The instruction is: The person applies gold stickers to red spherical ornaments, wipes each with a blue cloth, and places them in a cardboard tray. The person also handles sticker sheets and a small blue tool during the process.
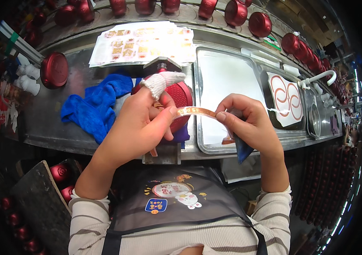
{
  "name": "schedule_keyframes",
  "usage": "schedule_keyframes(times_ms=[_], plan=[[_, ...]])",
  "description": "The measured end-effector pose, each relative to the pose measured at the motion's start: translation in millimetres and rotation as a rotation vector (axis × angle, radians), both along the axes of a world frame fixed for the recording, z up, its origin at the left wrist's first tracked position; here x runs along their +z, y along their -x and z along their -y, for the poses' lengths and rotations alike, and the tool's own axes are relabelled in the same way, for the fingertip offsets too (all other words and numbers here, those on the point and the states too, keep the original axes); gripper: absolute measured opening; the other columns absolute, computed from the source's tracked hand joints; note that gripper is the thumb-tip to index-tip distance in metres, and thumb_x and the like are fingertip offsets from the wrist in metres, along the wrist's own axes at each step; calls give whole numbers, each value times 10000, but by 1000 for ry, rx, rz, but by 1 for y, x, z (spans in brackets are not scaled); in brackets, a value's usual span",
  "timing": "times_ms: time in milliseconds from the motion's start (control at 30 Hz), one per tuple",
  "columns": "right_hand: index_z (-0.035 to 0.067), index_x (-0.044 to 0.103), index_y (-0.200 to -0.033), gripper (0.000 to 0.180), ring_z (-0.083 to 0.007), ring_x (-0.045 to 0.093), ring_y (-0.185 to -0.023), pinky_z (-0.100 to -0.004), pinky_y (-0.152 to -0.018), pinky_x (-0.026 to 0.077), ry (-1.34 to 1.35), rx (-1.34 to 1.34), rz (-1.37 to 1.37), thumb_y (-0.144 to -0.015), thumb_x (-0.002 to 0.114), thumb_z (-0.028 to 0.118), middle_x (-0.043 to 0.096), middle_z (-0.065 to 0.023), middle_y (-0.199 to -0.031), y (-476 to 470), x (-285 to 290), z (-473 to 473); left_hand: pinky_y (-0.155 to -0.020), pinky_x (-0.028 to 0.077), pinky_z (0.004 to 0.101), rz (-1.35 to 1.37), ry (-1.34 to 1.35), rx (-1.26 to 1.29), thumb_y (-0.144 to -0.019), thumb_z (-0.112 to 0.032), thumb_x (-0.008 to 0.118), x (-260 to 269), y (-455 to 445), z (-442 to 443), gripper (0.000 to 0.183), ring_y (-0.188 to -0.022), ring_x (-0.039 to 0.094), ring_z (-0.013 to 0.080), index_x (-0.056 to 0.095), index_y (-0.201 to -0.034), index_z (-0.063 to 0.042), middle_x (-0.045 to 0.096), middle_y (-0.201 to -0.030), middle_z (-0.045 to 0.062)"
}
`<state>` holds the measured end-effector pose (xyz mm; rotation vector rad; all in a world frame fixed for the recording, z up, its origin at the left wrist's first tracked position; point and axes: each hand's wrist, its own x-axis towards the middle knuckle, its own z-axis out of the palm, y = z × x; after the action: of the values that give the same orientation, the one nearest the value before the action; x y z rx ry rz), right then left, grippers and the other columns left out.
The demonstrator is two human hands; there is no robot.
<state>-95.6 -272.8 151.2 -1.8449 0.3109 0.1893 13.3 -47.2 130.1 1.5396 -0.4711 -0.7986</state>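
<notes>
A curved decal strip (196, 111), orange-gold with markings, is stretched between my two hands above the work table. My left hand (145, 124) pinches its left end; one finger wears a white knitted cover. The right end is between the thumb and finger of my right hand (248, 121), which also has a dark blue, flat, pointed tool or sheet (242, 149) under its palm. Beneath and behind my left hand is a red metal vessel with a dotted base (182, 95), held in a metal stand (162, 63) and partly hidden.
A blue cloth (99, 102) lies at left near a red pot (54, 70). Printed decal sheets (145, 43) lie behind the stand. A metal tray (201, 140) holds white paper; farther right, another sheet bears ring decals (286, 98). Several red pots line a conveyor (190, 19) at the back.
</notes>
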Motion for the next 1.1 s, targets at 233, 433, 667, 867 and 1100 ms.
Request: schedule_keyframes(times_ms=[233, 433, 667, 867, 1100], plan=[[8, 626, -956, 167, -9, 466, -610, -211, -534, 379, 199, 70, 93, -977, 661, 170, 526, 54, -684, -52, -35, -14, -395, 418, 186, 154, 37, 209, -969, -8, 572, -26, -22, -16, 494, -604, 620, 66, 455, -1449, 7, 583, -924, 34], [16, 619, -921, 195, -47, 523, -642, -228, -573, 423, 204, 101, 106, -976, 662, 199, 575, 23, -702, -98, -56, -12, -336, 431, 262, 287, -90, 361, -957, -78, 614, -41, -47, -7, 251, -547, 641, 103, 555, -1146, 76, 631, -787, 70], [-14, 672, -907, 255, -163, 635, -717, -317, -672, 510, 273, 73, -24, -890, 714, 237, 676, -110, -757, -118, -53, -12, -432, 469, 274, 202, -316, 298, -932, -135, 664, -35, -63, -8, 188, -527, 637, 122, 566, -953, 25, 645, -688, 64], [17, 580, -848, 273, -79, 546, -601, -259, -537, 443, 309, 114, -88, -960, 694, 237, 592, -14, -683, -119, -53, -11, -560, 511, 389, 402, -331, 283, -887, -144, 707, -48, -72, -6, 268, -601, 680, 280, 552, -832, 67, 657, -676, 174], [18, 592, -879, 271, -116, 588, -601, -271, -556, 459, 107, 97, -263, -934, 705, 258, 624, -65, -678, -114, -56, 0, -577, 508, 413, 454, -432, 230, -880, -207, 734, -41, -75, -10, 325, -637, 683, 306, 587, -884, 83, 654, -686, 183]])
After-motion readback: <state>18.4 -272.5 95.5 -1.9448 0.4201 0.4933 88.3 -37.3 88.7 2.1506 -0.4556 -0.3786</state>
